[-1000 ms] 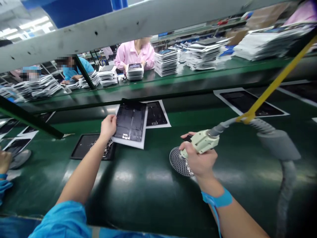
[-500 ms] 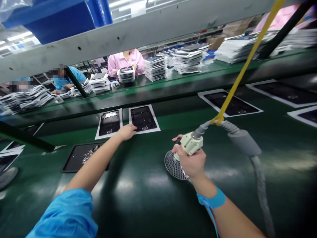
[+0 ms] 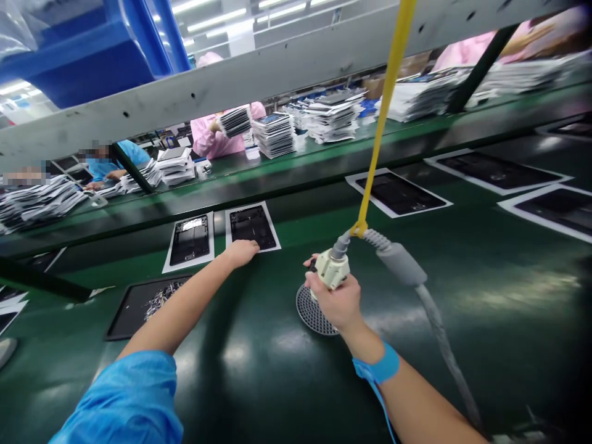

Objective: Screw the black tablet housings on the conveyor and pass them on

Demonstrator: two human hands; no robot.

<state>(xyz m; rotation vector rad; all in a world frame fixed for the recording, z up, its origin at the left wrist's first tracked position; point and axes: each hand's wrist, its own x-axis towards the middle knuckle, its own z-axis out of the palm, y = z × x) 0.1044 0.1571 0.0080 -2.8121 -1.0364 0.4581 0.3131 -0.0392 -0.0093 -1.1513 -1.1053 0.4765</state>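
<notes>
My left hand (image 3: 243,253) reaches to the near edge of a black tablet shell (image 3: 250,227) lying on a white sheet. Its fingers are bent and close together, with the fingertips by the shell's near right corner; whether they pinch anything is hidden. To the left lies a second tablet shell (image 3: 190,237) with a silvery patch. My right hand (image 3: 340,302) is wrapped round a cream corded tool, seemingly an electric screwdriver (image 3: 332,270), upright over a round grey perforated plate (image 3: 309,314). The tool hangs from a yellow strap (image 3: 377,148).
A black tray (image 3: 127,314) of small metal parts lies under my left forearm. More tablet shells on white sheets lie right, including one shell (image 3: 402,191). The tool's grey cable (image 3: 439,327) trails rightward. Beyond the green ledge, co-workers sit behind stacks (image 3: 272,135). A metal beam (image 3: 231,80) crosses above.
My left hand has moved slightly right along the tablet shell's near edge. My right hand stays over the round plate. Across the line, a co-worker in pink has lifted and tilted a stack.
</notes>
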